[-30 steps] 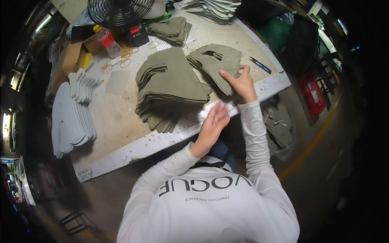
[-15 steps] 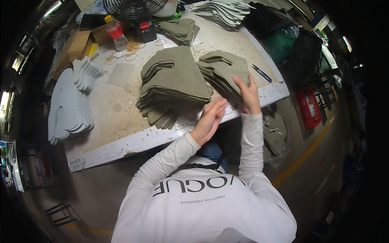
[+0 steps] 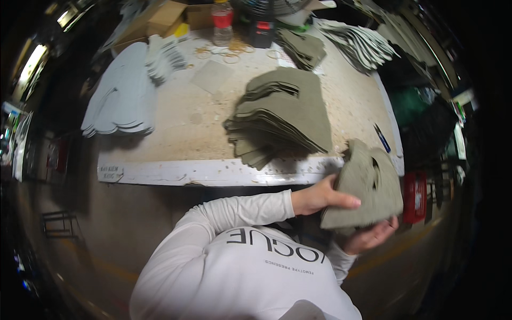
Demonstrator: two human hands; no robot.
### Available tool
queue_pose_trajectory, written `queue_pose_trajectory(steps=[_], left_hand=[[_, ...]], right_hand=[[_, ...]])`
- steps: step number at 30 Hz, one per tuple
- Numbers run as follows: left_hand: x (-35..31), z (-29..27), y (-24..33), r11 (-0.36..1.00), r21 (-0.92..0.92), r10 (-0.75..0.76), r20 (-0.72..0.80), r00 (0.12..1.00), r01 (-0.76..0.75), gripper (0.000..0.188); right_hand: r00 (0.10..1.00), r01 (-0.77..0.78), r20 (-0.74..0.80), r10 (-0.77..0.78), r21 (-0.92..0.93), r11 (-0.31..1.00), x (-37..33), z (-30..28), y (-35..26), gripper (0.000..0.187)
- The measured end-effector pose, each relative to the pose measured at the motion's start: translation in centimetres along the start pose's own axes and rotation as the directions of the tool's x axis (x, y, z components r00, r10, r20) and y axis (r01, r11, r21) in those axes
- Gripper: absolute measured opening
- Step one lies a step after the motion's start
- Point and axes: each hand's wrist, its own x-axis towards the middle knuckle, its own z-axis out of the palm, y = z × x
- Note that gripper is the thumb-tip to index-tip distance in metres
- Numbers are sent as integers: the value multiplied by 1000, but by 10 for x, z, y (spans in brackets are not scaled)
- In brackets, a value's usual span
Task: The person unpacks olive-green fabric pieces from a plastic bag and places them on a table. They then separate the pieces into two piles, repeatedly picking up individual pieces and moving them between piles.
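Observation:
Both hands hold a stack of olive-green cut fabric pieces (image 3: 368, 186), which have a slot cut in them, off the table's right front corner. My left hand (image 3: 322, 196) grips the stack's left edge, thumb on top and the other fingers hidden beneath. From below, my right hand (image 3: 373, 234) supports the near edge with its fingers curled around it. A larger, fanned pile of the same olive pieces (image 3: 288, 109) lies on the table, left of the held stack. Behind it rests a smaller olive bundle (image 3: 303, 48).
The table (image 3: 176, 125) also carries pale grey cut pieces (image 3: 120, 90), a white-edged stack (image 3: 360, 45), a bottle (image 3: 222, 24), rubber bands (image 3: 229, 52), a translucent sheet (image 3: 212, 76) and a blue-handled tool (image 3: 382, 140). A red basket (image 3: 415, 197) stands on the floor at right.
The smaller olive stack has left the tabletop and come toward my body, past the front edge. My left hand has taken hold of it too. The view has turned to the left.

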Motion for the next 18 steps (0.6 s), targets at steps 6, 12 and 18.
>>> queue_pose_trajectory(steps=[6, 12, 18], left_hand=[[-117, -11, 61, 999, -9, -38, 113, 993, 39, 86], [-246, -38, 65, 789, -164, 541, -271, 796, -592, 82], [-318, -60, 39, 569, 429, 655, -752, 71, -701, 73]], right_hand=[[954, 196, 191, -231, 186, 963, 93, 68, -14, 18], [540, 327, 725, -427, 287, 901, 137, 267, 22, 15], [149, 499, 961, -235, 132, 857, 106, 421, 66, 37]])
